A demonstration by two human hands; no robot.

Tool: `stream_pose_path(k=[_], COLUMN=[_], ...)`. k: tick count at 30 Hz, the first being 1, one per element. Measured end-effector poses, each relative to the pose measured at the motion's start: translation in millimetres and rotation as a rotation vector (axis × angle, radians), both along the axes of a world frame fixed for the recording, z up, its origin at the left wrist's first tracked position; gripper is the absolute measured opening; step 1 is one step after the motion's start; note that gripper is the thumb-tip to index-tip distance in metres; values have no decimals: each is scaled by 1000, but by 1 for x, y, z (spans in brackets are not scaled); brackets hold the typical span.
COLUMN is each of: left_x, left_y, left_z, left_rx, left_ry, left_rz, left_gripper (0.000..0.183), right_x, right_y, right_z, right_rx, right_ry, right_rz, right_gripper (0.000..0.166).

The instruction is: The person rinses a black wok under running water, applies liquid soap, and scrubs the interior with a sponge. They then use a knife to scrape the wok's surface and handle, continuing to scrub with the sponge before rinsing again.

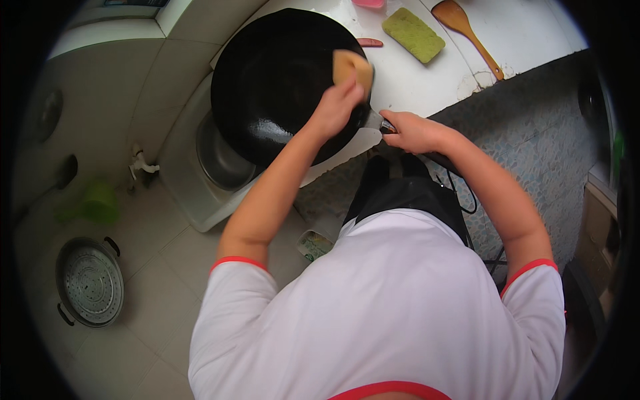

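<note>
A large black wok (285, 70) rests over the edge of a sink and the white tiled counter (420, 97), its dark inside facing up. My right hand (420, 131) is closed round the wok's handle (387, 126) on the near right side. Reaching over the wok, my left hand (339, 104) pinches a yellow-orange sponge (351, 67) against the inner wall at the right. Both the hand and the sponge are blurred. The wok's underside and its contact with the sink are hidden.
Below the wok, a metal basin (232, 167) sits in the pale sink (190, 200). A tap (141, 165) is at left. The counter holds a green scouring pad (413, 35), wooden spatula (470, 35), reddish handle (370, 42) and pink container (369, 3). A perforated steamer pot (91, 285) is lower left.
</note>
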State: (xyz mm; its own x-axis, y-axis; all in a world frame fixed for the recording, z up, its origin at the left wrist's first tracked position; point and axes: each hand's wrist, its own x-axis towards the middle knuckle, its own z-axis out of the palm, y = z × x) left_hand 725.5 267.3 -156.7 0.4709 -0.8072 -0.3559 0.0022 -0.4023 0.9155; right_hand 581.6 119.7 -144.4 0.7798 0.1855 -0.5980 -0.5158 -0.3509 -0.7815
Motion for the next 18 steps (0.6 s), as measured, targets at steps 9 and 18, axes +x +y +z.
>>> stream_pose_path(k=[9,18], left_x=[-6,139], left_y=[64,14], left_z=[7,-29], left_rx=[36,599], left_ry=[-20,-1558], left_rz=[-309,-170], left_gripper=[42,63], right_x=[1,-1], right_y=[3,9], right_z=[12,21], right_rx=[-9,-81], right_ry=[-9,-1], right_rz=[-24,-28], right_gripper=[31,33])
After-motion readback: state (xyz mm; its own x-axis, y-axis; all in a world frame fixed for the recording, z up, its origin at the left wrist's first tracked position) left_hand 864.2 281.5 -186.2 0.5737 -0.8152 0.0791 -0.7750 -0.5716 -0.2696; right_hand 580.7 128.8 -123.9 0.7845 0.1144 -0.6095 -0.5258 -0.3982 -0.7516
